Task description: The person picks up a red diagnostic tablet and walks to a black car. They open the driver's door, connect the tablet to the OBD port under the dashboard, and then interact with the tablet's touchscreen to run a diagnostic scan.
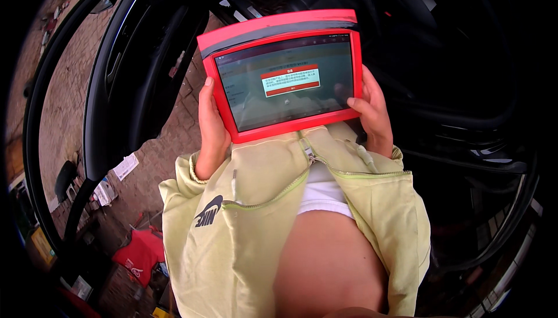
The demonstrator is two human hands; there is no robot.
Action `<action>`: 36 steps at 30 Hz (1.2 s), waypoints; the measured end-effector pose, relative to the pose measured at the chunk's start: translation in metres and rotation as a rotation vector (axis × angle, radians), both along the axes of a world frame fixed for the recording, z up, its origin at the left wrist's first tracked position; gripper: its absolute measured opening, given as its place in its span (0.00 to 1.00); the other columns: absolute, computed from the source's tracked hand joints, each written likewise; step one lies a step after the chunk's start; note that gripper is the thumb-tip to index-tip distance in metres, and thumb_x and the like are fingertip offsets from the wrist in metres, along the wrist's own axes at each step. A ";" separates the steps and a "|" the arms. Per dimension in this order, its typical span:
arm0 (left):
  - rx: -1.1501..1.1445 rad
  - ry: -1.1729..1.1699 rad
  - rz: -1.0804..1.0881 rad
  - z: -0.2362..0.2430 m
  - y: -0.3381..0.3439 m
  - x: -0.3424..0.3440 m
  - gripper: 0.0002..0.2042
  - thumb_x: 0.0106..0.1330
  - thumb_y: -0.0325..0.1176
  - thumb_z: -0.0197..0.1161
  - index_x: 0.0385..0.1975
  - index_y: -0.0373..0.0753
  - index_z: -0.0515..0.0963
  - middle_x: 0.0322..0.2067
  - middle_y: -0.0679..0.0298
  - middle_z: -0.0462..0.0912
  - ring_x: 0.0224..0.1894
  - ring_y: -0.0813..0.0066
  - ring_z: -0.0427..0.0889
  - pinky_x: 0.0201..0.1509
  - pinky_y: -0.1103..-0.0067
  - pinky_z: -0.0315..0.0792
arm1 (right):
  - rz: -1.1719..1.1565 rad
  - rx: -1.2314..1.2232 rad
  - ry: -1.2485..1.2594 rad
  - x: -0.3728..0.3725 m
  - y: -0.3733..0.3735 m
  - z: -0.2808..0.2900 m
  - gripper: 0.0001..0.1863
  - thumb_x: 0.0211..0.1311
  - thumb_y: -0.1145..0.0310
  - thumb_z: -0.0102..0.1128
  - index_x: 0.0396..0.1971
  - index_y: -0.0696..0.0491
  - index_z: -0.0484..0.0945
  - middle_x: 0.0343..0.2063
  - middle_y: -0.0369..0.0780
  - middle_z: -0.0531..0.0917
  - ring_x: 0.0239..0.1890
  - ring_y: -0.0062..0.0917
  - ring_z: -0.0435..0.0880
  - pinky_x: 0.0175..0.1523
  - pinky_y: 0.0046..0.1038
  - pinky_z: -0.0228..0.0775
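Observation:
Between my two hands is a tablet (250, 109) in a thick red case, its screen facing up toward me. A pop-up box (290, 81) with red bands and a white middle stands on the dimmed screen. My left hand (211, 121) grips the left edge of the case, thumb along the side and the other fingers hidden behind it. My right hand (375, 115) holds the right edge, its thumb resting at the lower right corner of the screen. A dark grey smear runs along the top band of the case.
An open car door (116, 85) stands to the left, with brick paving (174, 144) beyond it. Papers (125, 167) and a red cloth or bag (139, 254) lie on the ground at lower left. The dark car interior (447, 74) fills the right side.

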State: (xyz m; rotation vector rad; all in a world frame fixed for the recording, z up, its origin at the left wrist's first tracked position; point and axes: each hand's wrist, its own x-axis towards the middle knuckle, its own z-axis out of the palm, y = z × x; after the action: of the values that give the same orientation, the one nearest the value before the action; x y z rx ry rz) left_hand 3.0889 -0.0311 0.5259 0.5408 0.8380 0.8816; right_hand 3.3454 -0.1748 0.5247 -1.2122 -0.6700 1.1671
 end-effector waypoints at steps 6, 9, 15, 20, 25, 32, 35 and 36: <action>-0.004 0.209 0.014 -0.002 -0.002 -0.001 0.26 0.75 0.52 0.44 0.57 0.35 0.70 0.54 0.59 0.77 0.52 0.71 0.78 0.58 0.76 0.70 | -0.053 -0.015 -0.121 -0.008 0.005 -0.001 0.36 0.54 0.76 0.61 0.64 0.61 0.59 0.56 0.43 0.72 0.60 0.26 0.71 0.64 0.28 0.60; 0.050 0.241 -0.006 -0.003 -0.002 -0.001 0.28 0.75 0.54 0.43 0.57 0.33 0.70 0.54 0.58 0.77 0.52 0.72 0.78 0.58 0.76 0.70 | -0.170 -0.029 -0.363 -0.014 0.009 0.001 0.37 0.55 0.73 0.65 0.64 0.61 0.59 0.56 0.45 0.73 0.59 0.29 0.71 0.64 0.31 0.61; 0.054 0.242 -0.004 -0.001 -0.003 -0.001 0.28 0.75 0.54 0.43 0.57 0.32 0.70 0.54 0.58 0.77 0.52 0.71 0.78 0.57 0.77 0.70 | -0.457 0.156 -1.463 -0.019 0.009 0.018 0.21 0.50 0.66 0.69 0.47 0.54 0.82 0.33 0.36 0.76 0.37 0.29 0.71 0.46 0.30 0.64; 0.054 0.229 -0.022 -0.003 -0.001 -0.002 0.28 0.75 0.54 0.43 0.57 0.32 0.70 0.54 0.58 0.77 0.51 0.71 0.78 0.57 0.77 0.71 | -0.228 0.327 -1.609 -0.042 0.014 0.015 0.15 0.44 0.66 0.71 0.37 0.43 0.87 0.25 0.28 0.69 0.33 0.24 0.68 0.42 0.29 0.58; 0.049 0.225 -0.029 -0.006 0.001 -0.002 0.28 0.75 0.54 0.44 0.57 0.33 0.70 0.53 0.58 0.77 0.51 0.71 0.78 0.56 0.77 0.71 | -0.167 0.454 -1.643 -0.054 0.019 0.019 0.19 0.40 0.66 0.72 0.39 0.41 0.87 0.25 0.28 0.66 0.32 0.22 0.66 0.42 0.28 0.58; 0.047 0.212 -0.013 -0.008 0.000 -0.004 0.28 0.75 0.54 0.44 0.57 0.33 0.71 0.53 0.58 0.78 0.50 0.72 0.79 0.56 0.77 0.71 | -0.087 0.430 -1.652 -0.053 0.030 0.009 0.21 0.35 0.66 0.72 0.38 0.41 0.89 0.23 0.29 0.62 0.29 0.22 0.62 0.38 0.27 0.54; 0.034 0.212 -0.018 -0.008 0.002 -0.004 0.28 0.75 0.54 0.45 0.57 0.33 0.71 0.53 0.58 0.78 0.50 0.72 0.79 0.56 0.77 0.71 | -0.176 0.482 -1.636 -0.056 0.023 0.014 0.21 0.34 0.67 0.72 0.37 0.42 0.89 0.23 0.30 0.62 0.29 0.23 0.62 0.38 0.27 0.54; 0.032 0.214 -0.014 -0.008 0.001 -0.004 0.28 0.75 0.54 0.45 0.56 0.33 0.71 0.53 0.58 0.78 0.50 0.72 0.79 0.56 0.77 0.71 | -0.207 0.507 -1.622 -0.057 0.022 0.015 0.21 0.32 0.67 0.72 0.36 0.42 0.89 0.22 0.30 0.62 0.28 0.23 0.62 0.38 0.27 0.54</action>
State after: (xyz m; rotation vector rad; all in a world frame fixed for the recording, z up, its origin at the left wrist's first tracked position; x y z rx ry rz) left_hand 3.0849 -0.0304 0.5176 0.6765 1.0136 0.8345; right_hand 3.2882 -0.1528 0.5399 -1.5370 -1.7986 -0.4281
